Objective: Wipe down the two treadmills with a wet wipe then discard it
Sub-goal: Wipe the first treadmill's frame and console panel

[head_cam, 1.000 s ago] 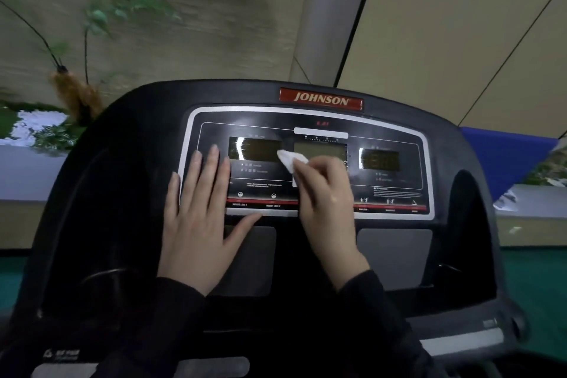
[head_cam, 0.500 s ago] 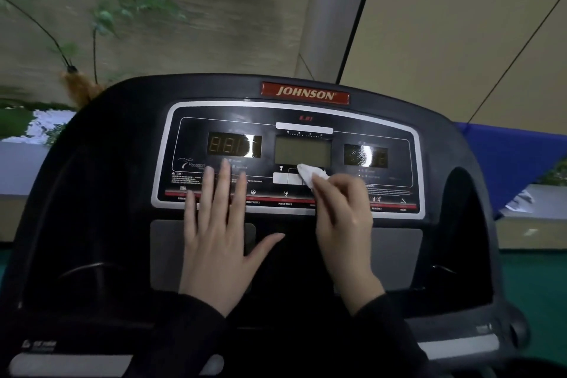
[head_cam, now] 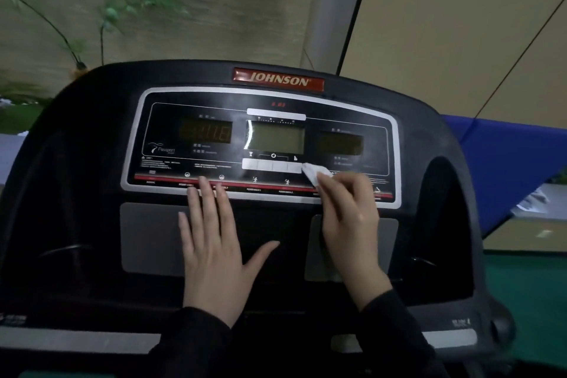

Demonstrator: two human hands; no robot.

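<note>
The console (head_cam: pixel 92 224) is filling the view, a black treadmill head with a silver-rimmed panel (head_cam: pixel 264 95) and a red badge (head_cam: pixel 277 80) far above the grip. The person is wiping this panel, so the step in hand looks like the console pass on one treadmill; whether it is the first or second cannot be told, and no bin is showing. The left hand (head_cam: pixel 214 248) is lying flat and spread on the console down and to the left of the grip, empty, its fingertips (head_cam: pixel 204 184) reaching the panel's red lower strip, seemingly bracing. The right hand (head_cam: pixel 349 218) is curling its fingers together and pinching the wipe (head_cam: pixel 313 173) at their tips, pressing it onto the panel. The wipe is sitting just right of the pale button row (head_cam: pixel 271 165), below the middle screen (head_cam: pixel 276 139), with the right-hand display (head_cam: pixel 340 143) up and to the right of the grip and the left display (head_cam: pixel 208 133) well off to the left. Next, the move is probably calling for a steady sweep rightward and down along the unwiped lower-right edge, with light pressure so no button is triggered. The wipe is looking small, white and crumpled into a folded wad, only its front corner poking out past the fingers; faint streaks near the middle screen are suggesting dampness, though that is a guess.
</note>
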